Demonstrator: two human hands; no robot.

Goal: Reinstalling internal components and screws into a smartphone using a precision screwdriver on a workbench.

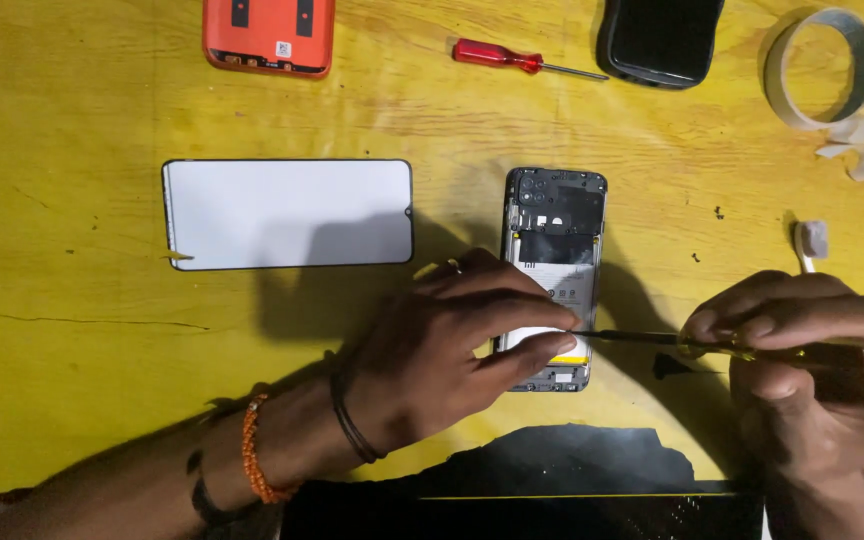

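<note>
Phone [555, 225] with its back cover off lies flat on the yellow wooden table [72, 380], standing lengthwise away from the person, camera end farthest, with the battery and dark inner boards showing. Left hand [442, 345] rests over the phone's lower left side, fingers curled loosely and fingertips pressed onto the lower part of the battery, pinning it down; it grips nothing. An orange bead bracelet and a dark band sit on that wrist. Right hand [802, 360] is closed around the handle of a thin screwdriver [632, 338], held level and pointing left, so that its tip meets the phone's right edge just beside the left fingertips. To the left of the phone, well apart from it, a white screen panel [287, 213] with a black rim lies crosswise on the table. Near the far edge sit an orange back cover [268, 35], a red-handled screwdriver [512, 59] lying loose, and a black case [662, 38], only partly in view. A roll of pale tape [820, 68] with loose ends lies at the far right corner, and a small white brush head [810, 240] rests just beyond the right hand. A black mat [572, 460] with a ragged edge lies at the near edge, between the two forearms.
</note>
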